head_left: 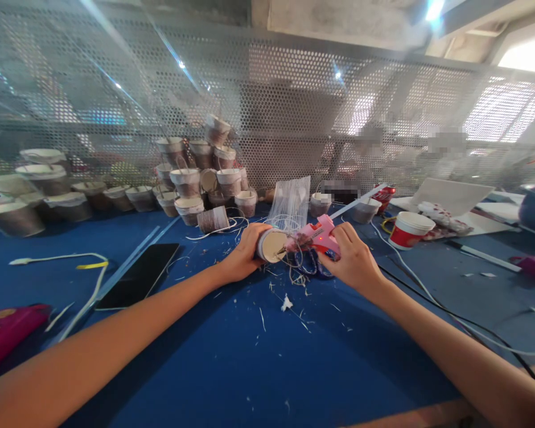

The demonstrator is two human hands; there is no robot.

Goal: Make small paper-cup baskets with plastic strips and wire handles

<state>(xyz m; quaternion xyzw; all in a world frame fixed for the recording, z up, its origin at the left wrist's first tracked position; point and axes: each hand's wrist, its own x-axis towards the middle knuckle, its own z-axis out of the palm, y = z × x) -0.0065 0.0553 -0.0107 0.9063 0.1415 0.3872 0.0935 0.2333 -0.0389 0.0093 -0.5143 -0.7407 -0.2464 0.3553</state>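
Observation:
My left hand (246, 254) wraps around a small cup (274, 245), which is tipped so that its pale round end faces me. In my right hand (354, 257) is a pink hot glue gun (318, 235), a long clear glue stick (360, 201) poking out of its back. The gun's nozzle points left and reaches the pale end of the cup; whether it touches is hard to make out. Beneath the gun lies a tangle of cord and something with dark blue loops (310, 263). White strands (289, 202) are laid out behind the cup.
Stacked small bucket-like cups (187, 181) stand along the perforated metal screen (285, 107). A black phone (140, 276) and a magenta tool (13, 333) lie left. A red and white paper cup (411, 230), cables and a red can (384, 199) are right. Scraps dot the blue table (249, 356).

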